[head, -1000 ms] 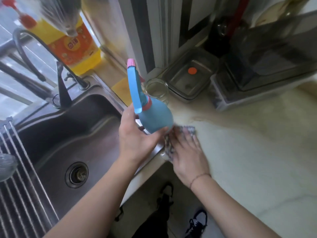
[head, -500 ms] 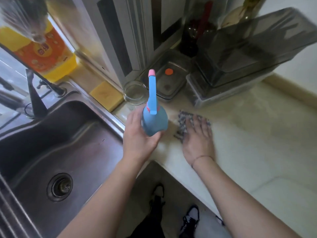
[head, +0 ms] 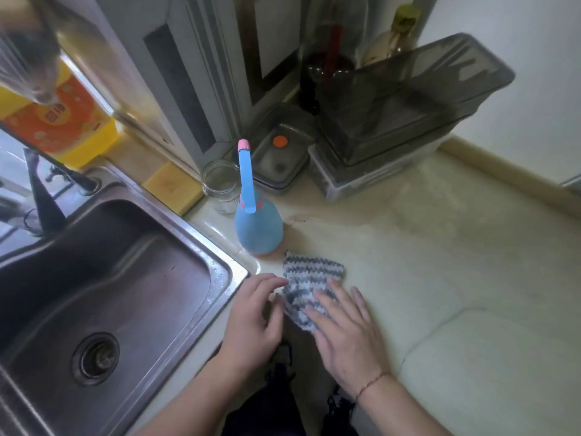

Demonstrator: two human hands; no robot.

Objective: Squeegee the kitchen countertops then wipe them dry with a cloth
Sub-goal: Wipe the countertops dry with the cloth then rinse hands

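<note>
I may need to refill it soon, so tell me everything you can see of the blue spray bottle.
The blue spray bottle stands upright on the pale countertop beside the sink, in front of a glass jar. Rounded matte plastic body, pink collar, long blue trigger head, pink nozzle tip. Neither hand touches it. Its fill level cannot be seen.

orange label on yellow detergent bottle [head: 59, 121], print too blurred to read

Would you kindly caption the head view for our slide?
Both hands, left and right, flatten a striped cloth on the countertop beside a blue spray bottle.
</note>
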